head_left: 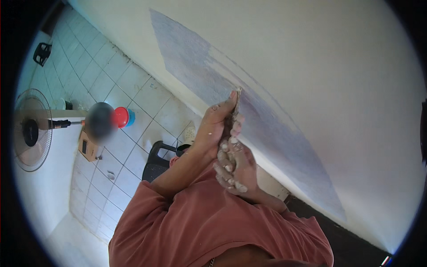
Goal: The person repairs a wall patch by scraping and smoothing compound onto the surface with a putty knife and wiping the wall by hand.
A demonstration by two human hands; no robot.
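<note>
My left hand (pixel 217 127) is raised close to the wall, its thumb pressed along a thin flat piece (pixel 239 91) with a pale, crusted edge. The fingers wrap round the piece's far side, so most of it is hidden. Just below and touching or nearly touching, my right hand (pixel 240 167) has its fingers curled in; whether anything is inside them cannot be made out. Whitish paste coats the fingers of both hands, thickest on the right. Behind them the white wall bears a long blue-grey patch (pixel 271 129) with a streaky surface.
A dark plastic chair (pixel 153 160) stands by my left elbow, next to a pale clog (pixel 190 133). Farther left on the tiled floor (pixel 138 98) are a red container (pixel 120 117), a blue one (pixel 131 117) and a brown box (pixel 86 146). A fan (pixel 32 130) is at the far left.
</note>
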